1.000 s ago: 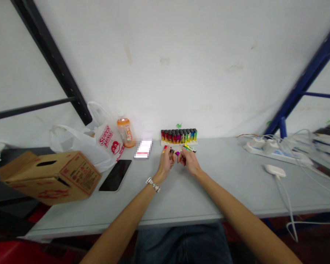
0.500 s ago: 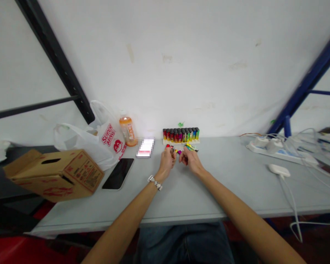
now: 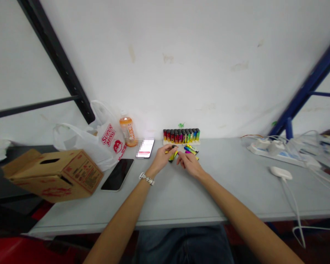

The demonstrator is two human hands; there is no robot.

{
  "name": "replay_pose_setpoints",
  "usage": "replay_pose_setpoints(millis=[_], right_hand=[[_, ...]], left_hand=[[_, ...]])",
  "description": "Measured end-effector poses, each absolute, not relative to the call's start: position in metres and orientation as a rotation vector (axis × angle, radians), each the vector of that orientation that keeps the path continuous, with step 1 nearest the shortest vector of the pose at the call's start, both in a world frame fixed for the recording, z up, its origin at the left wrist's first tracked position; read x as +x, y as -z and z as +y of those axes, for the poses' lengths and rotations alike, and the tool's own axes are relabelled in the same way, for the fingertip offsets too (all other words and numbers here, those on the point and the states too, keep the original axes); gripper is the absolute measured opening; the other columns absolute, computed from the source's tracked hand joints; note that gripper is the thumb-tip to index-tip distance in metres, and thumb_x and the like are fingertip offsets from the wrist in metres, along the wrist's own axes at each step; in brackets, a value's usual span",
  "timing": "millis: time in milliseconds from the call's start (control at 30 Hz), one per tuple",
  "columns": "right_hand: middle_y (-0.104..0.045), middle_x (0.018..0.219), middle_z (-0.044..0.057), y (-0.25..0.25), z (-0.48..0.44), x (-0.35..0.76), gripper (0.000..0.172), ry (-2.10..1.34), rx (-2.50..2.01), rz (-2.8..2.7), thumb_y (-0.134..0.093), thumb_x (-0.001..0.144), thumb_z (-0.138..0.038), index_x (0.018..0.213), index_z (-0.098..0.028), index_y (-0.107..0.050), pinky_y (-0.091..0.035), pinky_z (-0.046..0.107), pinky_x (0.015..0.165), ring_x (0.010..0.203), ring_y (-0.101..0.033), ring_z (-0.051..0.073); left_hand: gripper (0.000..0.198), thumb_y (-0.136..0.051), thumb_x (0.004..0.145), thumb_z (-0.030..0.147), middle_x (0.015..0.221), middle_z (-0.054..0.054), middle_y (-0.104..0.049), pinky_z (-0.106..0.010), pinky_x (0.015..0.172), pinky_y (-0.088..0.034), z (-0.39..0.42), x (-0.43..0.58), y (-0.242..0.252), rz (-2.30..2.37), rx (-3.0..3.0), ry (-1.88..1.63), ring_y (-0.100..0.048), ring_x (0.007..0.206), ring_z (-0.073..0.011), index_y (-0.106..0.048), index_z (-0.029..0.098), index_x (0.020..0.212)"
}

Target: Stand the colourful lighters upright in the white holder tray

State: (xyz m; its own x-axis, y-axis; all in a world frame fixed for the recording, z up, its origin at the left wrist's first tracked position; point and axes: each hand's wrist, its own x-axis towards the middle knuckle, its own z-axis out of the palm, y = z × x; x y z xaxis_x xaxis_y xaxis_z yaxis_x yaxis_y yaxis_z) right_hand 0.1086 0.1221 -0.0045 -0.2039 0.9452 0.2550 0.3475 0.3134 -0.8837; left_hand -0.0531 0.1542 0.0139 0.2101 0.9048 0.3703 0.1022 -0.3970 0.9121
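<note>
My left hand (image 3: pixel 162 157) is closed in a pinch, with the black top of a lighter (image 3: pixel 174 146) showing at its fingertips. A yellow lighter (image 3: pixel 171 157) shows just below those fingers, between my two hands. Close by on the right, my right hand (image 3: pixel 189 163) has curled fingers, its fingertips almost meeting the left ones; what they pinch is too small to make out. Several loose shiny lighters (image 3: pixel 191 149) lie on the table beyond my right hand. Behind them, rows of upright, black-topped, multicoloured lighters (image 3: pixel 181 136) stand in a pale tray (image 3: pixel 199 142) by the wall.
To the left are a lit phone (image 3: pixel 145 148), a dark phone (image 3: pixel 117 175), an orange drink bottle (image 3: pixel 128 131), a white plastic bag (image 3: pixel 107 143) and a cardboard box (image 3: pixel 57 174). On the right lie a power strip (image 3: pixel 283 156) and a white charger (image 3: pixel 281 173) with cables.
My left hand has turned and shifted left, its fingers now reaching toward the right hand. The red end seen at its fingers is gone from view; a yellow lighter now shows between the hands.
</note>
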Motion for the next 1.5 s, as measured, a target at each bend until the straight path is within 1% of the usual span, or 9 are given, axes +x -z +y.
replay_pose_setpoints(millis=[100,233,433,700,933,1100,1267,1400,1500], right_hand=[[-0.05,0.049,0.0,0.005,0.121,0.107,0.066,-0.853,-1.184,-1.791,-0.032,0.098,-0.061,0.064,-0.015,-0.066,-0.035,0.026,0.054,0.049,-0.048,0.012],[-0.05,0.05,0.0,0.006,0.119,0.104,0.062,-0.839,-1.184,-1.865,-0.034,0.098,-0.058,0.064,-0.016,-0.065,-0.03,0.026,0.052,0.049,-0.045,0.012],[-0.047,0.049,-0.001,0.004,0.118,0.105,0.062,-0.836,-1.185,-1.85,-0.035,0.097,-0.059,0.063,-0.017,-0.064,-0.028,0.026,0.052,0.048,-0.042,0.012],[-0.049,0.051,0.0,0.005,0.118,0.104,0.065,-0.833,-1.192,-1.904,-0.034,0.098,-0.06,0.064,-0.017,-0.067,-0.027,0.027,0.053,0.05,-0.044,0.012],[-0.05,0.051,0.0,0.003,0.117,0.103,0.068,-0.838,-1.178,-1.887,-0.032,0.098,-0.063,0.062,-0.017,-0.066,-0.029,0.027,0.054,0.05,-0.045,0.012],[-0.05,0.05,0.0,0.001,0.117,0.103,0.066,-0.836,-1.189,-1.867,-0.034,0.097,-0.063,0.062,-0.017,-0.066,-0.029,0.027,0.054,0.05,-0.045,0.013],[-0.049,0.049,-0.001,0.005,0.118,0.104,0.064,-0.819,-1.195,-1.863,-0.033,0.099,-0.06,0.063,-0.017,-0.066,-0.027,0.027,0.054,0.05,-0.045,0.013],[-0.051,0.052,-0.001,0.005,0.119,0.105,0.053,-0.688,-1.272,-1.87,-0.038,0.1,-0.047,0.066,-0.018,-0.066,-0.028,0.027,0.055,0.051,-0.045,0.013],[-0.061,0.068,0.002,-0.001,0.12,0.107,0.026,-0.395,-1.363,-1.981,-0.05,0.093,-0.031,0.081,-0.019,-0.069,-0.034,0.028,0.065,0.068,-0.053,0.016]], left_hand=[[0.028,-0.071,0.077,0.039,0.094,-0.007,-0.074,-0.029,0.075,-0.052,0.174,-0.065,-0.027,1.091,1.862,-1.308,-0.066,0.082,-0.0177,-0.074,0.016,0.092],[0.02,-0.067,0.079,0.024,0.092,-0.005,-0.075,-0.03,0.081,-0.054,0.206,-0.072,-0.05,1.167,2.075,-1.297,-0.068,0.081,-0.0169,-0.074,0.018,0.097],[0.022,-0.064,0.078,0.014,0.087,-0.005,-0.075,-0.031,0.085,-0.054,0.251,-0.071,-0.053,1.288,2.354,-1.073,-0.068,0.08,-0.0179,-0.075,0.018,0.097],[0.023,-0.063,0.08,0.017,0.09,-0.008,-0.077,-0.03,0.085,-0.054,0.267,-0.074,-0.048,1.306,2.381,-0.955,-0.071,0.083,-0.0194,-0.077,0.017,0.099],[0.019,-0.063,0.081,0.021,0.087,-0.005,-0.077,-0.029,0.084,-0.052,0.272,-0.08,-0.05,1.277,2.367,-0.94,-0.069,0.082,-0.019,-0.078,0.017,0.093],[0.027,-0.053,0.092,0.029,0.086,-0.007,-0.071,-0.03,0.085,-0.049,0.265,-0.078,-0.042,1.316,2.498,-1.089,-0.064,0.083,-0.0191,-0.077,0.019,0.088],[0.025,-0.051,0.094,0.026,0.091,-0.008,-0.069,-0.034,0.087,-0.049,0.256,-0.07,-0.029,1.357,2.481,-1.211,-0.061,0.085,-0.0203,-0.076,0.019,0.094],[0.03,-0.047,0.096,0.028,0.1,-0.011,-0.062,-0.038,0.096,-0.047,0.251,-0.068,-0.023,1.42,2.626,-1.246,-0.057,0.099,-0.0232,-0.075,0.017,0.095],[0.032,-0.047,0.095,0.027,0.11,-0.013,-0.058,-0.041,0.095,-0.048,0.243,-0.071,-0.023,1.475,2.693,-1.182,-0.054,0.104,-0.0247,-0.071,0.017,0.113]])
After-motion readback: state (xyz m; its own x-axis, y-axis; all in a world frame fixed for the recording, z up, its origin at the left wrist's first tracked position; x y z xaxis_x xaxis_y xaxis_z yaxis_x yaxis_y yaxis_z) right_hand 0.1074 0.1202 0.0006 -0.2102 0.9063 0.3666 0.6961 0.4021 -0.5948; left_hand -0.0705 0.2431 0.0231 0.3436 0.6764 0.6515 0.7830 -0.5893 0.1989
